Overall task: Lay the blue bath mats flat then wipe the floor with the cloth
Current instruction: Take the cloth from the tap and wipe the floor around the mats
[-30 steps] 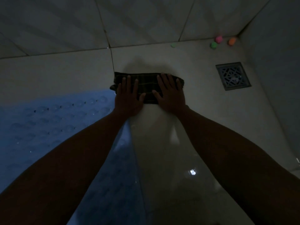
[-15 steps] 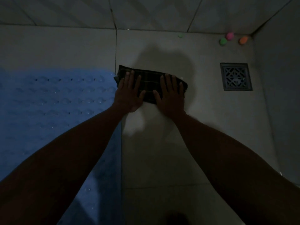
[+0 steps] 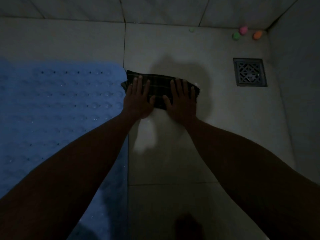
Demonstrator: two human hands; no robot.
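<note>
A dim home bathroom or shower area. Pale tiles cover the floor (image 3: 181, 167) and run up the walls (image 3: 78, 6) that meet in a corner. A square metal floor drain (image 3: 249, 72) sits in the tile, a blue bath mat (image 3: 52, 104) with suction dimples lies flat, and small coloured balls (image 3: 243, 30) rest in the corner.

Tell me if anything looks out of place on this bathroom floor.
Four small coloured balls, pale green, green, pink and orange, lie loose along the far wall near the square metal floor drain. The blue rubber bath mat lies flat.
</note>
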